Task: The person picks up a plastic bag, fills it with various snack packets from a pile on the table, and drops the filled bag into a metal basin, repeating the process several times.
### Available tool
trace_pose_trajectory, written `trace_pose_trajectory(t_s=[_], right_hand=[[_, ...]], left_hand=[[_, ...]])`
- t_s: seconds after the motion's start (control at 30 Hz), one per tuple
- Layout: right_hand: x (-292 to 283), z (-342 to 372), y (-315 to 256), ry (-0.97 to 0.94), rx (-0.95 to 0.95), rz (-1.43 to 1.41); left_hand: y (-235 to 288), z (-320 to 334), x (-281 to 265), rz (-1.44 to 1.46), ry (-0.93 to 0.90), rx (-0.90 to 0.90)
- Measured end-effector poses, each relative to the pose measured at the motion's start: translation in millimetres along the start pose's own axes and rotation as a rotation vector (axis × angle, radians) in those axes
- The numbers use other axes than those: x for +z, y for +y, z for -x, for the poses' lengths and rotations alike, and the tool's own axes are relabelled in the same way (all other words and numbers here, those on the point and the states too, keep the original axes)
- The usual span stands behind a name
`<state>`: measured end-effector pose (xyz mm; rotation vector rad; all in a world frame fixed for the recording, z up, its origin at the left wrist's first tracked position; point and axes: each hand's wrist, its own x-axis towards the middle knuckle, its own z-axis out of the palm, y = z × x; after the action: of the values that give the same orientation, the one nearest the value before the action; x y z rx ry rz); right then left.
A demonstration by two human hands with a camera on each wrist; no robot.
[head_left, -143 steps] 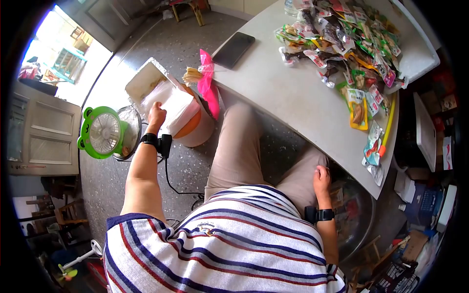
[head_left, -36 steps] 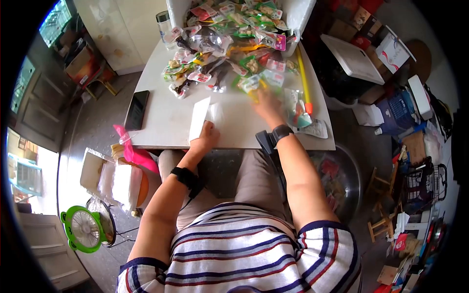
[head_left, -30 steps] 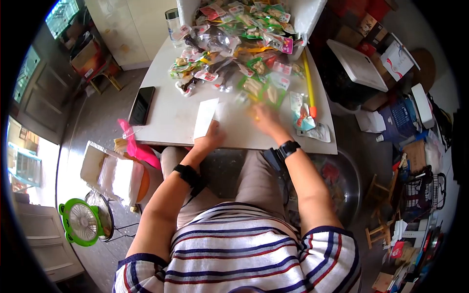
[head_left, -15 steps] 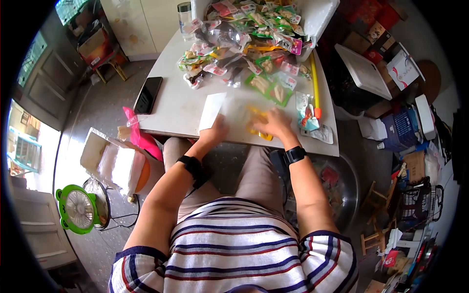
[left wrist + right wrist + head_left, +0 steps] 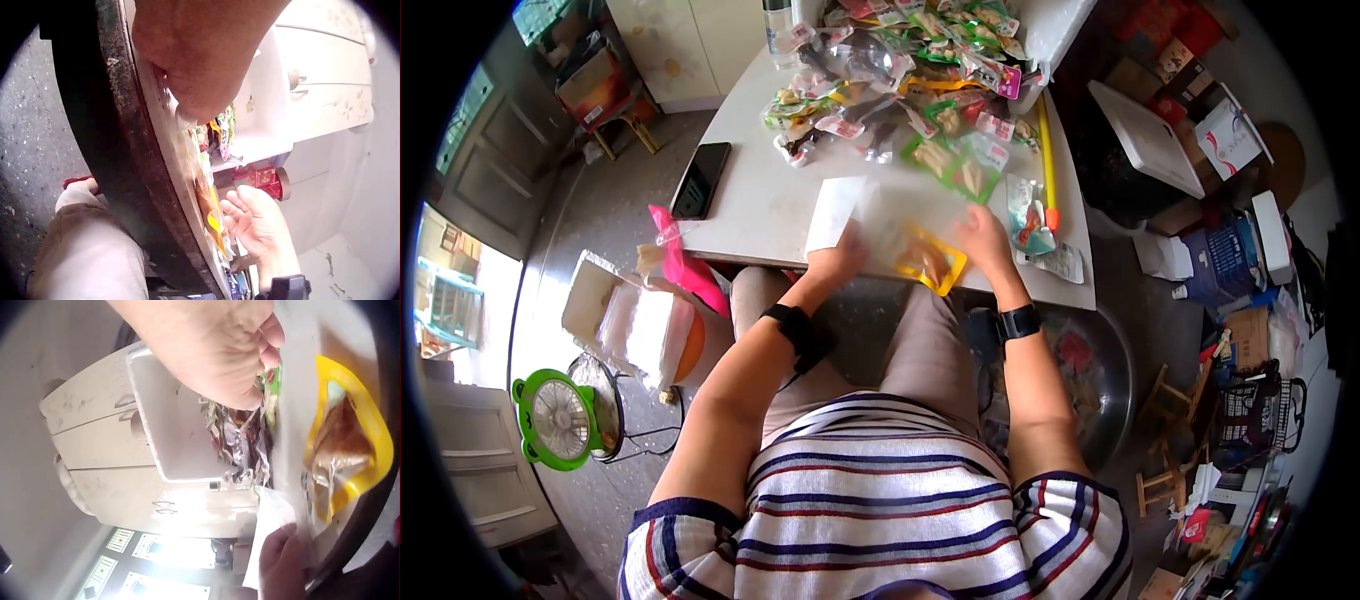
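My left hand (image 5: 836, 258) pinches a flat white sheet (image 5: 832, 205) over the front of the table, with translucent film showing beside it. In the right wrist view, the left thumb and fingers grip the white sheet (image 5: 265, 528) near its lower end. A yellow-edged clear packet (image 5: 930, 260) with brown food inside lies at the front edge, between the hands. Just right of it, my right hand (image 5: 985, 242) hovers with nothing in it, and its fingers are loosely bent in the left wrist view. Green-edged packets (image 5: 955, 165) lie farther back.
A heap of food packets (image 5: 890, 75) spills from a white foam box (image 5: 1060, 35) at the back. A phone (image 5: 702, 180) lies left, a yellow stick (image 5: 1046, 165) right. Beside my legs stand a foam box (image 5: 585, 300) of white sheets, a green fan (image 5: 557, 420) and a metal basin (image 5: 1115, 400).
My left hand took the white sheet from the floor-side box to the table. My right hand left my thigh, drew the yellow-edged packet from the heap to the front edge and let it go.
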<state>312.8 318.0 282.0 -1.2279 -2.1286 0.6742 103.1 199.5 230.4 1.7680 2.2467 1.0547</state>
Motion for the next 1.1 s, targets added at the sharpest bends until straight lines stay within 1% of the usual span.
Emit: trace_pose_trajectory(t_s=[0.07, 0.17, 0.2, 0.27, 0.37, 0.47, 0.53, 0.57, 0.67, 0.7, 0.77, 0.8, 0.83, 0.93, 0.97, 1.07, 1.1], right_hand=[[-1.4, 5.1, -5.2, -0.026, 0.001, -0.057], [1.5, 17.5, -26.7, 0.026, -0.439, 0.184], [13.2, 31.6, -46.5, -0.077, -0.513, 0.199], [23.1, 40.7, -60.4, -0.192, -0.489, 0.263], [37.4, 39.5, -60.7, -0.149, -0.485, 0.484], [33.7, 34.1, -51.8, -0.276, -0.575, 0.468], [36.3, 27.8, -32.9, -0.325, -0.528, 0.474], [31.1, 25.7, -32.8, -0.348, -0.503, 0.477], [-2.0, 23.5, -34.0, -0.164, -0.472, 0.406], [-10.3, 18.9, -34.8, -0.165, -0.358, 0.361], [-16.9, 13.2, -28.0, -0.042, -0.341, 0.118], [-17.8, 10.2, -25.4, 0.022, -0.332, -0.004], [-15.8, 5.7, -22.2, 0.000, -0.138, -0.173], [-5.0, 1.4, -16.8, -0.004, 0.127, -1.046], [-6.9, 3.2, -18.9, -0.037, 0.193, -1.228], [-3.4, 2.0, -27.0, -0.113, 0.218, -1.474], [-5.1, 2.7, -29.1, -0.149, 0.264, -1.453]], left_hand=[[-2.1, -1.5, 2.6, -0.043, 0.042, 0.046], [-0.2, -1.7, 3.1, -0.049, 0.037, 0.017], [1.4, -1.1, 1.8, -0.023, 0.005, -0.026], [5.5, -3.3, -1.6, 0.031, -0.053, -0.108], [-0.7, -2.0, 0.7, 0.016, -0.015, -0.077], [-2.3, -1.8, 0.4, 0.021, 0.026, -0.014], [1.1, -3.1, -2.4, 0.084, -0.004, -0.062], [3.5, -4.1, -5.1, 0.116, -0.020, -0.084], [11.6, -7.7, -13.5, 0.096, -0.115, -0.133], [12.8, -8.0, -13.4, 0.094, -0.123, -0.141], [15.5, -8.1, -14.4, 0.088, -0.142, -0.154], [18.5, -8.4, -16.0, 0.081, -0.122, -0.144], [22.6, -8.7, -18.1, 0.073, -0.102, -0.133], [23.7, -7.7, -16.9, 0.069, -0.065, -0.119], [22.0, -7.3, -15.8, 0.071, -0.057, -0.119], [20.9, -7.8, -13.6, 0.090, -0.081, -0.161], [21.5, -7.7, -14.2, 0.091, -0.088, -0.166]])
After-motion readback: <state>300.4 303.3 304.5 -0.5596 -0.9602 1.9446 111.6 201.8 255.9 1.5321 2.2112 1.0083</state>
